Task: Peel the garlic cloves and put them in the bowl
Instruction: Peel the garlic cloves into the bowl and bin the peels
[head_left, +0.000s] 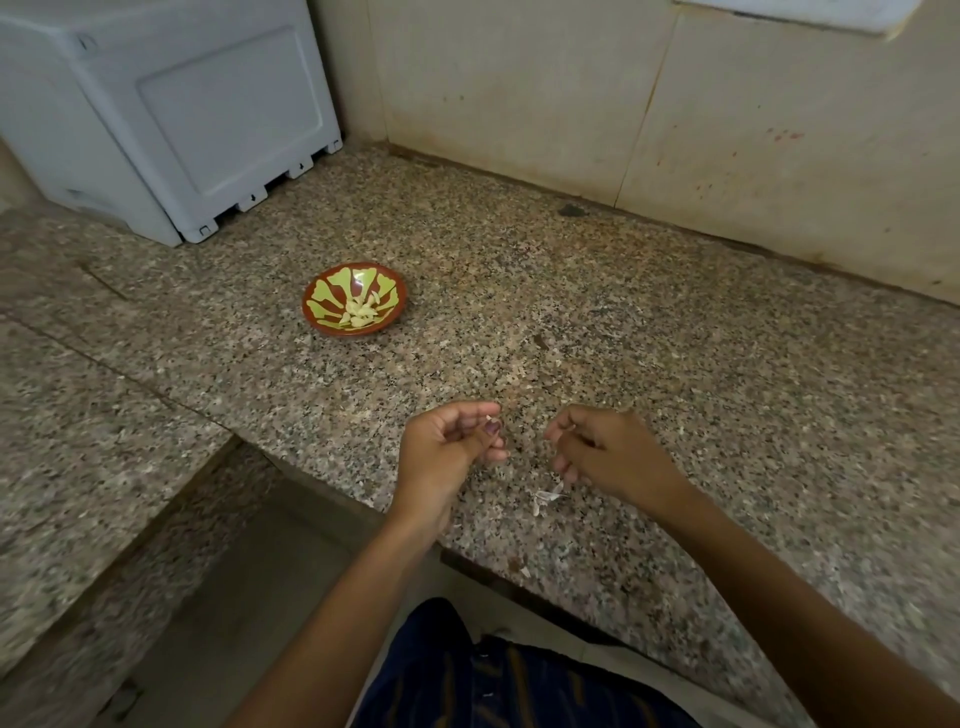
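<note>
I see both hands held just above the front edge of the speckled worktop (649, 332), a small gap between them. My left hand (451, 447) has its fingers curled in, and finger and thumb pinch a small purplish clove (492, 427) with a pale flake of skin sticking out at its top. My right hand (597, 451) is curled too, its fingertips drawn together on what looks like a thin white scrap of skin; it is too small for me to be sure. Below the right hand, a few white peels (546, 498) lie on the worktop near its edge, and another scrap sits further down by the rim.

The bowl (355, 298), brown with yellow-green patches, stands on the worktop well beyond the hands and to the left. Pale peeled cloves (361, 309) lie heaped in its bottom. A grey-white plastic box (171, 109) stands in the far left corner against the tiled wall (571, 78).
</note>
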